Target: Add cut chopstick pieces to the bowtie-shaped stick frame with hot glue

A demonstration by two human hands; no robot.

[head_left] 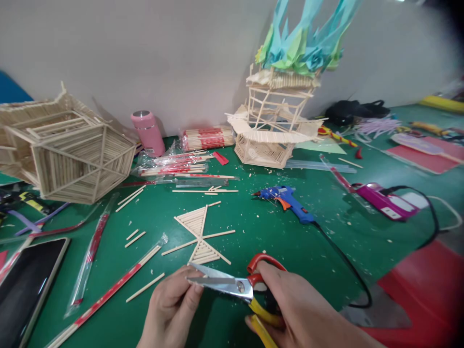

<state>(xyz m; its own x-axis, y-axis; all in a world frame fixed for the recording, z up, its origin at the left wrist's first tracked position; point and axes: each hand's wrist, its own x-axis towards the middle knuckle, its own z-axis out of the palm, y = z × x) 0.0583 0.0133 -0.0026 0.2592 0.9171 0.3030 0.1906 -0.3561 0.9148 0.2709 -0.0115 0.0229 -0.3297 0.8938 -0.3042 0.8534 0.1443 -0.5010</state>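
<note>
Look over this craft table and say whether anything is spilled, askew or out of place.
Small pale crumbs are scattered over the green table, and loose sticks lie at all angles. The blue glue gun lies on its side. The right hand holds scissors, blades open by the left hand.

Right hand (290, 304) hides the scissors' (224, 285) lower handle.

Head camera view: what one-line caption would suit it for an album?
Right hand works scissors at the left hand fingertips, above a green table strewn with wooden sticks.
</note>
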